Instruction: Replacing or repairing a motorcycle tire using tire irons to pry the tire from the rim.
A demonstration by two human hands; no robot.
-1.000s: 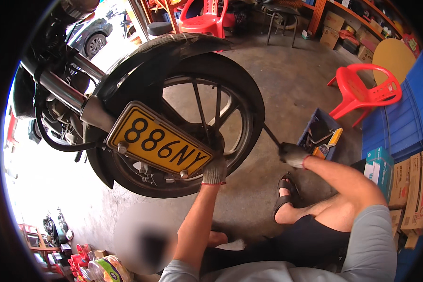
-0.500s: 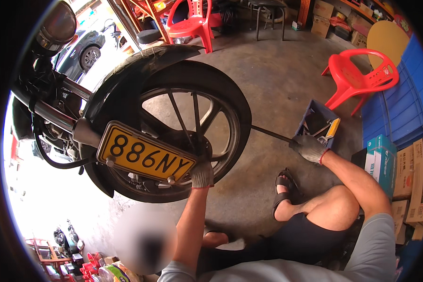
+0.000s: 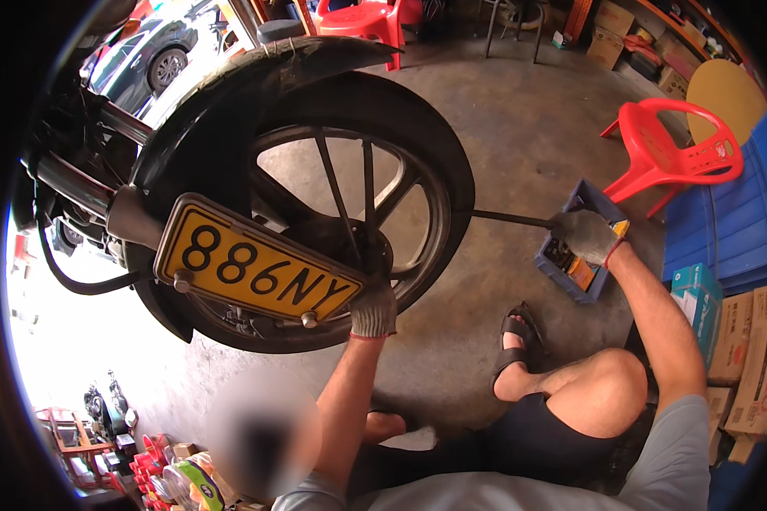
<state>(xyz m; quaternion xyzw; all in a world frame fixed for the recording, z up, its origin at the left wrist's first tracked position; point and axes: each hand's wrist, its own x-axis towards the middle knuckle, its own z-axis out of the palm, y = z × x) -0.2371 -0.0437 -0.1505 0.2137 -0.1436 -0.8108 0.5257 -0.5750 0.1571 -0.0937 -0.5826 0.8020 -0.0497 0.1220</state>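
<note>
A motorcycle front wheel (image 3: 439, 170) with a black tyre and dark spokes stands before me, under a black mudguard (image 3: 204, 128). A yellow plate (image 3: 260, 264) in a metal frame sits over its lower part. My left hand (image 3: 373, 308), in a grey knit glove, reaches up to the wheel hub at the plate's right end; its fingers are mostly hidden in shadow. Out to the right, my gloved right hand (image 3: 586, 234) is closed round the outer end of a long dark metal bar (image 3: 511, 219). The bar's other end disappears behind the tyre.
Below my right hand a blue crate (image 3: 584, 294) holds tools and small boxes. A red plastic chair (image 3: 677, 140) stands beyond it, beside blue panels (image 3: 724, 221). Cardboard boxes (image 3: 754, 362) are stacked at the right. My sandalled foot (image 3: 516, 353) rests on the concrete floor.
My right hand has swung away from me with the bar and is now over the crate; the bar lies more level. My left hand stays at the hub. The view has shifted slightly.
</note>
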